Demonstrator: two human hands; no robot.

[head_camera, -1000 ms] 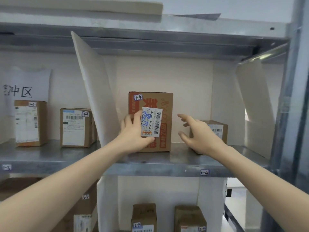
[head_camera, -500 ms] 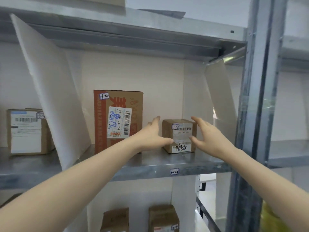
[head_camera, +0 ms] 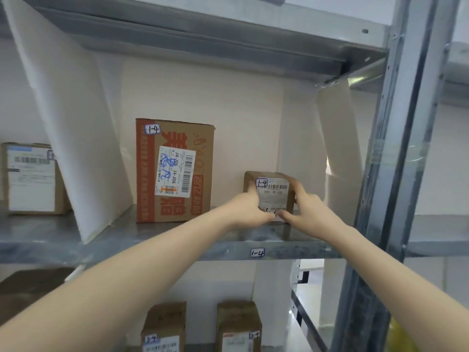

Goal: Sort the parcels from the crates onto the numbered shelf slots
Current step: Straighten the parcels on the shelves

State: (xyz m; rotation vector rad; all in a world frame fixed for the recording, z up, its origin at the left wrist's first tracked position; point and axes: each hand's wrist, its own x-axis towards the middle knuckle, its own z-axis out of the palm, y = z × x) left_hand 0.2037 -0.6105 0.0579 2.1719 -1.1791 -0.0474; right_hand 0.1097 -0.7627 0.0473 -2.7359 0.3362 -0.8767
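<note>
Where the small parcel (head_camera: 275, 196) stands, head view: on the shelf (head_camera: 190, 237) above slot tag 1-4 (head_camera: 257, 252), right of the tall printed box (head_camera: 175, 171).
Left hand (head_camera: 250, 210): arm outstretched, clasping the parcel's left side.
Right hand (head_camera: 307, 209): arm outstretched, clasping its right side, thumb low in front.

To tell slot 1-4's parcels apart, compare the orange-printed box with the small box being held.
The orange-printed box is far taller and wider than the small box. The orange-printed box has orange print; the small box is plain brown. The orange-printed box stands untouched; the left hand and right hand grip the small box. Both sit on the shelf with 1-4 tags.
</note>
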